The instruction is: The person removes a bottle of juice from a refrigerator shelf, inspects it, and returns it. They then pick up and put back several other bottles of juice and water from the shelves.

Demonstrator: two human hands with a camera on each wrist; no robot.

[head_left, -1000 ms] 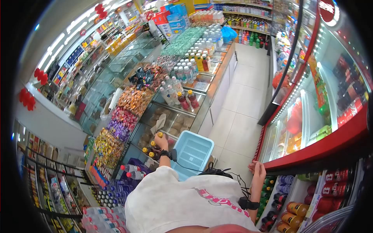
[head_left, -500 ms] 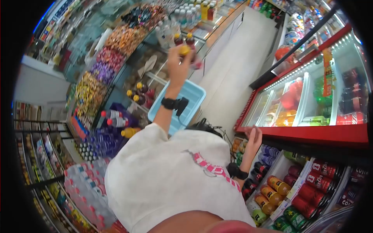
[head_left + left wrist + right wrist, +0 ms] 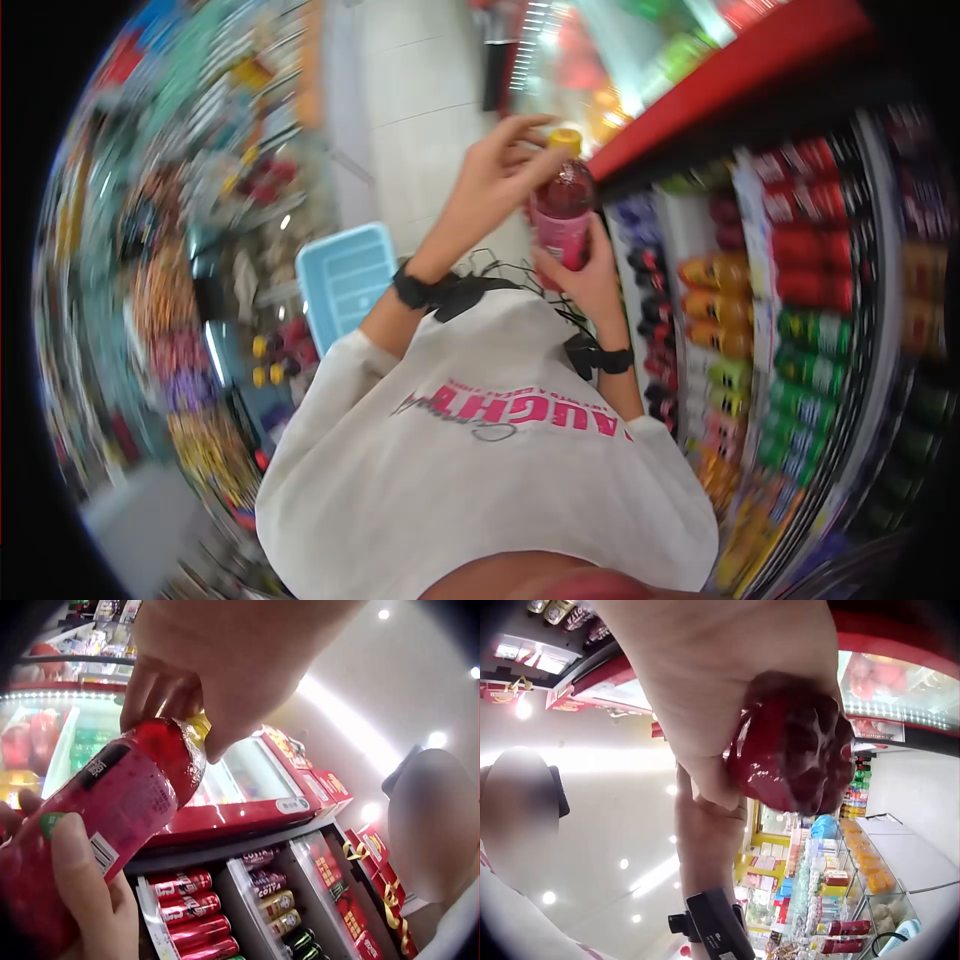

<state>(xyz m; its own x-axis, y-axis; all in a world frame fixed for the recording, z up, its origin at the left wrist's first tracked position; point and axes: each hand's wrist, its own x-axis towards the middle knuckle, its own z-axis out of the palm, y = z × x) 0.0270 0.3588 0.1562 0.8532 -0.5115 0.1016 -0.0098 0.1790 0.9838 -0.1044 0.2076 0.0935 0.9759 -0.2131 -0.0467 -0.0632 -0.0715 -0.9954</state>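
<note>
A drink bottle (image 3: pixel 563 222) with dark red contents, a pink label and a yellow cap (image 3: pixel 565 140) is held up in front of the shirt, beside the red-edged fridge. My left hand (image 3: pixel 495 172) has its thumb and fingers around the cap, which they partly hide in the left wrist view. Lower down, my right hand (image 3: pixel 592 278) grips the bottle's body; its thumb lies across the label in the left wrist view. The right wrist view shows the ridged bottle base (image 3: pixel 799 761) sticking out of that grip.
A light blue basket (image 3: pixel 385 240) stands to the left by the glass counter. More yellow-capped bottles (image 3: pixel 285 360) lie beside it. On the right are the red-edged fridge (image 3: pixel 720 95) and shelves with rows of cans (image 3: pixel 810 270). Another person (image 3: pixel 442 817) appears in the left wrist view.
My left hand took a yellow-capped bottle from the counter and carried it right, over the basket, towards the fridge. My right hand, empty before, now grips its body. The view has turned right.
</note>
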